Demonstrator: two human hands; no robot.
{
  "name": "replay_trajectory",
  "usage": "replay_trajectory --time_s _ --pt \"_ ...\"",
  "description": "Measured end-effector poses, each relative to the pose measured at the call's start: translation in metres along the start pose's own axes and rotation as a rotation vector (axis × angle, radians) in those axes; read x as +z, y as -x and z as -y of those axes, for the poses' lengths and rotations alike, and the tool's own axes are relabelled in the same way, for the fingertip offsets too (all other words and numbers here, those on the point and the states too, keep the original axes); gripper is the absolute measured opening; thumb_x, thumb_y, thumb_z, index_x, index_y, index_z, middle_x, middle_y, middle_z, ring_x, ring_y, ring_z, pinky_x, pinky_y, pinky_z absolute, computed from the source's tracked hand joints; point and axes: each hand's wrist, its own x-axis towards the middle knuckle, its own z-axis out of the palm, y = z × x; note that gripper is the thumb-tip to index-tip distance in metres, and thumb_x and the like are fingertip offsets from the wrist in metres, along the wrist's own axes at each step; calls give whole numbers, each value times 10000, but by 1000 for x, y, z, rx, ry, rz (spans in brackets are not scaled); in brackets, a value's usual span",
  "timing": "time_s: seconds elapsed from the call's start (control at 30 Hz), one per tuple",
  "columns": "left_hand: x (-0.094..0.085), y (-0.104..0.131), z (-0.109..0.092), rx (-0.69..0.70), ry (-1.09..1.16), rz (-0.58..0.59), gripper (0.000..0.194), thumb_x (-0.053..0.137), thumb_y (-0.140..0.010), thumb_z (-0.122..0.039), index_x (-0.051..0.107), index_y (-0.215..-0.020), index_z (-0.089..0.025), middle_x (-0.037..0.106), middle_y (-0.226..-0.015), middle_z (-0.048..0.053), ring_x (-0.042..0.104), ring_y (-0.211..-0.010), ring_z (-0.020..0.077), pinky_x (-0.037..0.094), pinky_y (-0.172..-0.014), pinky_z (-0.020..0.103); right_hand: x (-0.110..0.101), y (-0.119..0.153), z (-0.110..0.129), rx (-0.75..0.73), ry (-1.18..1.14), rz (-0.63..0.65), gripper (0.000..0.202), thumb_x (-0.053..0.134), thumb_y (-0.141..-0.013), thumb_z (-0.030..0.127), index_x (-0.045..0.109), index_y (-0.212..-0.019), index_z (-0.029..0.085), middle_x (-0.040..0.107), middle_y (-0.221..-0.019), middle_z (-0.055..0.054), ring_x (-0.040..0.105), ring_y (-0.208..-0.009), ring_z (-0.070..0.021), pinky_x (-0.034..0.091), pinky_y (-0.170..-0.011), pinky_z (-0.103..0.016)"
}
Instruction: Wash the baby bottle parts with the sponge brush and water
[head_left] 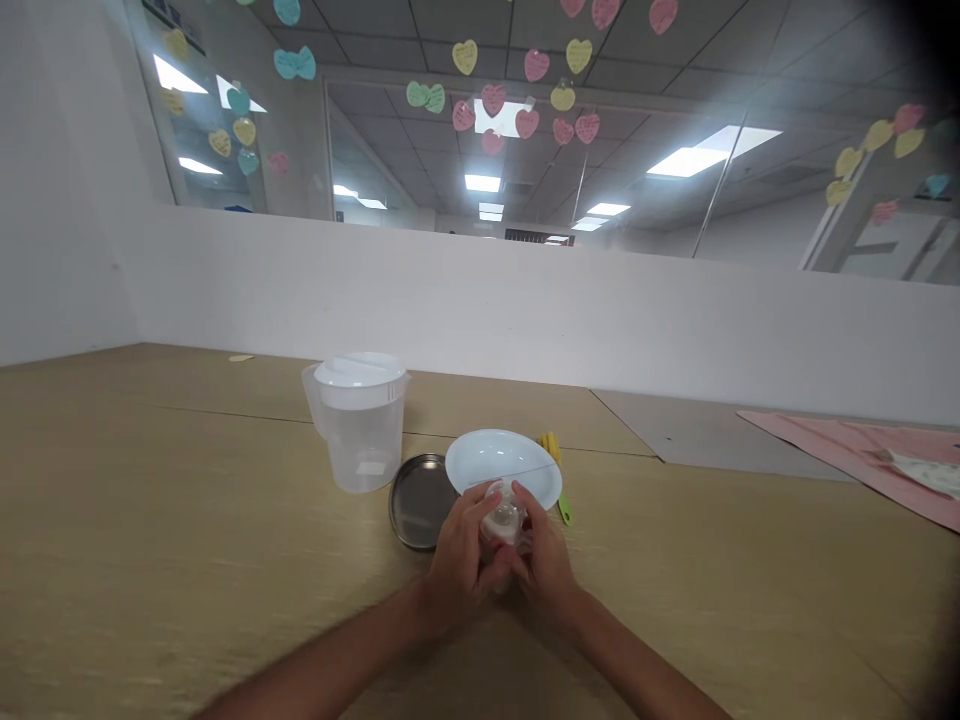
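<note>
Both of my hands are wrapped round a small clear bottle with a domed, see-through top and a white collar, which looks like a baby bottle (503,518). My left hand (457,560) grips its left side and my right hand (546,555) its right side, with the fingertips near the top. The fingers hide most of the lower part. Just behind the hands is a white oval basin (499,452). A round dark metal tray (420,505) lies beside my left hand. A brush with a yellow head (551,447) and green handle is partly behind the basin.
A translucent lidded pitcher (365,440) stands back left of the tray. Toward the right lie a grey mat (675,430) and a pink cloth (840,450) with a pale patterned item on it. A white wall with glass above (480,300) bounds the wooden table's back.
</note>
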Motion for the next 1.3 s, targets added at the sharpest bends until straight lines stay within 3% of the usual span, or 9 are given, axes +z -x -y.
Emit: replay_trajectory --time_s 0.33,0.53,0.73,0.9,1.13,1.3 --pt "1 0 1 -14 -1 -20 460 463 -799 -211 309 -1232 -225 452 -1191 133 489 -1067 235 454 -819 406 0 -3 6 64 -54 -15 516 492 -763 339 366 -1248 216 557 -1134 -88 591 -900 -240 508 -727 -368" --pt "3 -1 5 34 34 -47 473 471 -785 -204 306 -1227 -230 454 -1169 127 505 -1027 232 472 -781 397 0 -5 6 31 -33 -59 506 505 -752 370 416 -1223 209 590 -1079 -85 598 -879 -250 506 -726 -384" --pt "3 -3 4 2 50 -46 440 475 -781 -211 328 -1195 -229 471 -1107 106 514 -991 208 481 -778 385 0 -7 10 83 -20 -67 452 485 -767 380 469 -1185 211 630 -971 -66 613 -728 -213 522 -602 -340" --pt "2 -6 5 17 60 -69 428 511 -760 -224 354 -1159 -222 480 -1060 82 534 -927 203 492 -741 377 -4 -11 15 96 -14 -62 445 499 -752 450 511 -1138 228 639 -954 -61 606 -707 -220 522 -586 -353" --pt "2 -6 7 10 48 -81 413 515 -763 -239 350 -1142 -246 483 -1033 62 528 -900 190 481 -751 366 -1 -4 4 90 42 -67 466 483 -774 386 466 -1202 202 646 -874 -63 594 -632 -203 499 -555 -335" --pt "1 -7 4 -3 50 -86 411 512 -772 -256 344 -1147 -232 478 -1035 62 518 -904 183 465 -759 364 0 -5 1 30 79 -44 485 500 -761 355 444 -1217 199 636 -951 -71 608 -683 -208 497 -569 -323"
